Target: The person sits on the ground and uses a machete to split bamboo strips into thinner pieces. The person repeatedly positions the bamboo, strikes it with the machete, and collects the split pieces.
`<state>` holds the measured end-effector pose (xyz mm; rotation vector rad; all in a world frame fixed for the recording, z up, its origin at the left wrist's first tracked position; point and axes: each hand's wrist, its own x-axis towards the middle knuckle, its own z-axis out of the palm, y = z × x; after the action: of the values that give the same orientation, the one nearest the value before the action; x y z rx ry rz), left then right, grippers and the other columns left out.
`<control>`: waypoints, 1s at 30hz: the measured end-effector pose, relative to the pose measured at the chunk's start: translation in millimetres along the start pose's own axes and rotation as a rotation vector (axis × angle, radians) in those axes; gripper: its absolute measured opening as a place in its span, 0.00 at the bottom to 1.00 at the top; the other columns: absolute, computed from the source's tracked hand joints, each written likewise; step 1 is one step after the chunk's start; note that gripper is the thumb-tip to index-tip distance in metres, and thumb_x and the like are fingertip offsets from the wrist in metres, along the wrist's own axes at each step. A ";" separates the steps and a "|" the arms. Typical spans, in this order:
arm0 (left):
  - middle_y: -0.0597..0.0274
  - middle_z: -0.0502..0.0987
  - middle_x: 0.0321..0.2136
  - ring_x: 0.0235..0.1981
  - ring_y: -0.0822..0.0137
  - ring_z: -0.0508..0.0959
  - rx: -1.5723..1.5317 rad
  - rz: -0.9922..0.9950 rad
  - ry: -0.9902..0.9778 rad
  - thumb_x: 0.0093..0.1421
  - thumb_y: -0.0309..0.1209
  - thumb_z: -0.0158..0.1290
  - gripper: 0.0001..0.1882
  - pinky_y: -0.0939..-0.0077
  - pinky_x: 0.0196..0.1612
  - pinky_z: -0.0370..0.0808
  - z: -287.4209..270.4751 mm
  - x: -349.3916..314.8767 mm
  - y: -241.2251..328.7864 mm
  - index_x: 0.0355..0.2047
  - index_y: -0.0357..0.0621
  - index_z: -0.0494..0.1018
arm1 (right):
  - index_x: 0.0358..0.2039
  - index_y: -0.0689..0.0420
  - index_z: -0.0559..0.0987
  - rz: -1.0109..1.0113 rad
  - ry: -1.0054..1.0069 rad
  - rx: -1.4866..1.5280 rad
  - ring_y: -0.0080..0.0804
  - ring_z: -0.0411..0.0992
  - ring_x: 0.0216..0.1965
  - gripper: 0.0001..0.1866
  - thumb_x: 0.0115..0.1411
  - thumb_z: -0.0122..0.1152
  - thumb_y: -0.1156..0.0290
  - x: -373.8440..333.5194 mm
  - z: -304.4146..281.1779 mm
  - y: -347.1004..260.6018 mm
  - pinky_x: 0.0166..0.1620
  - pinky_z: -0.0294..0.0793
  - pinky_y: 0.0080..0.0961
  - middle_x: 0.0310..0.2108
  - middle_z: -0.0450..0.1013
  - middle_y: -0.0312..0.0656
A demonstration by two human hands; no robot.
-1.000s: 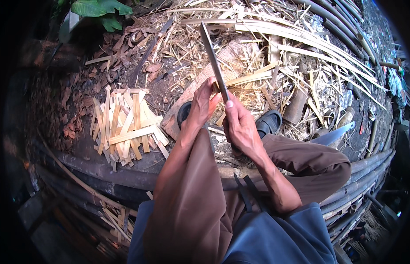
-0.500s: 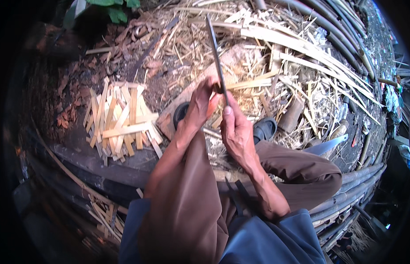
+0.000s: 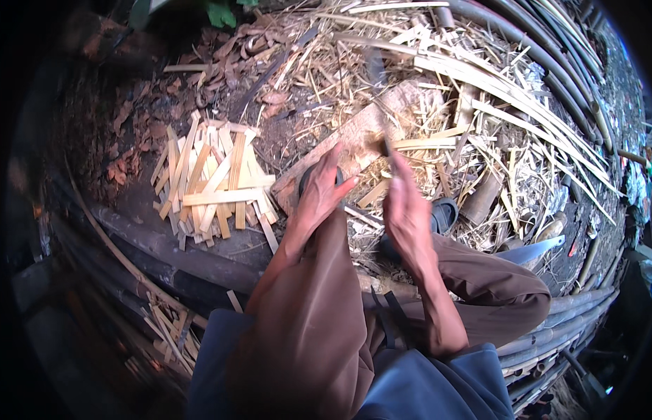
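My right hand (image 3: 408, 210), smeared by motion, is closed on the handle of a long knife (image 3: 386, 145). The blade points away from me over a wooden board (image 3: 315, 145) and is blurred towards its tip. Just left of it, above my raised knee, is my left hand (image 3: 317, 194); its thumb and fingers are apart and nothing shows in them. To the left on the ground lies a loose pile of flat pale bamboo slats (image 3: 221, 189). Pale split strips (image 3: 438, 143) lie beyond my right hand.
Long split bamboo strips (image 3: 494, 80) fan across the far right beside dark poles (image 3: 508, 31). A saw blade (image 3: 529, 250) lies by my right knee, near a cut bamboo piece (image 3: 482, 199). Shavings and dry leaves (image 3: 126, 164) litter the ground. More slats (image 3: 173, 336) lie behind the poles at lower left.
My hands have moved apart: the left has come off the blade and opened, while the right has shifted right with the knife. The whole view has also shifted a little.
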<state>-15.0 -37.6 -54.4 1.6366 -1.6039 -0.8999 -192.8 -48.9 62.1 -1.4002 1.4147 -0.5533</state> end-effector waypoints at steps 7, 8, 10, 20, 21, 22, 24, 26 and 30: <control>0.43 0.74 0.52 0.53 0.49 0.75 0.036 -0.056 0.055 0.60 0.30 0.57 0.24 0.63 0.56 0.71 -18.2 5.6 -4.7 0.56 0.38 0.68 | 0.71 0.57 0.49 -0.086 -0.033 0.049 0.46 0.75 0.26 0.33 0.70 0.44 0.62 -5.9 -8.6 -21.1 0.35 0.71 0.39 0.22 0.72 0.56; 0.44 0.75 0.51 0.51 0.52 0.77 -0.042 -0.099 0.079 0.61 0.30 0.56 0.23 0.63 0.55 0.72 -22.0 4.7 -0.7 0.56 0.37 0.68 | 0.69 0.59 0.52 -0.073 -0.042 0.032 0.50 0.76 0.29 0.31 0.70 0.44 0.62 -4.2 -7.9 -13.5 0.38 0.71 0.39 0.25 0.74 0.59; 0.45 0.76 0.49 0.48 0.54 0.79 -0.180 -0.121 0.147 0.62 0.32 0.55 0.23 0.63 0.52 0.74 -26.0 7.5 9.2 0.55 0.34 0.69 | 0.67 0.61 0.58 -0.028 -0.062 -0.064 0.54 0.77 0.35 0.28 0.70 0.44 0.62 14.8 9.0 44.3 0.41 0.73 0.41 0.30 0.75 0.63; 0.53 0.72 0.40 0.41 0.52 0.73 0.108 0.431 0.214 0.53 0.30 0.62 0.23 0.60 0.46 0.70 5.9 66.3 69.9 0.49 0.40 0.73 | 0.57 0.61 0.72 -0.036 -0.045 0.005 0.33 0.74 0.29 0.29 0.57 0.60 0.61 46.4 -2.0 56.9 0.37 0.73 0.31 0.28 0.76 0.51; 0.53 0.72 0.39 0.42 0.54 0.73 0.091 0.392 0.187 0.53 0.29 0.62 0.19 0.60 0.48 0.69 11.4 73.2 70.0 0.46 0.40 0.74 | 0.54 0.61 0.74 0.024 -0.090 0.009 0.34 0.74 0.26 0.26 0.55 0.58 0.66 50.8 -8.4 56.2 0.34 0.73 0.32 0.24 0.75 0.51; 0.54 0.71 0.39 0.42 0.54 0.72 0.158 0.412 0.202 0.53 0.30 0.62 0.18 0.59 0.48 0.68 18.6 81.0 70.2 0.44 0.40 0.74 | 0.53 0.62 0.75 -0.037 -0.058 -0.057 0.35 0.74 0.25 0.25 0.54 0.58 0.67 56.2 -12.9 63.3 0.33 0.74 0.32 0.23 0.75 0.51; 0.55 0.71 0.39 0.42 0.56 0.71 0.284 0.438 0.255 0.53 0.30 0.62 0.16 0.60 0.50 0.66 27.3 93.0 71.0 0.42 0.41 0.75 | 0.48 0.63 0.77 -0.109 -0.004 -0.154 0.38 0.76 0.26 0.21 0.54 0.58 0.69 69.5 -15.1 77.8 0.34 0.76 0.35 0.25 0.76 0.54; 0.57 0.72 0.39 0.44 0.58 0.69 0.379 0.369 0.262 0.53 0.33 0.63 0.17 0.58 0.50 0.64 27.6 101.6 70.2 0.42 0.43 0.75 | 0.42 0.64 0.78 -0.060 -0.022 -0.198 0.44 0.79 0.29 0.16 0.55 0.59 0.69 82.0 -12.6 77.0 0.36 0.77 0.39 0.28 0.77 0.56; 0.62 0.72 0.39 0.46 0.59 0.67 0.414 0.247 0.251 0.56 0.41 0.62 0.16 0.54 0.55 0.56 32.0 109.7 65.7 0.41 0.47 0.77 | 0.38 0.62 0.79 -0.066 -0.033 -0.277 0.48 0.79 0.31 0.13 0.55 0.58 0.68 95.0 -14.7 84.8 0.38 0.77 0.41 0.27 0.77 0.56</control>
<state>-76.5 -148.6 -18.9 1.6885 -1.8414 -0.2321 -224.4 -122.8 -37.8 -1.6726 1.4640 -0.3841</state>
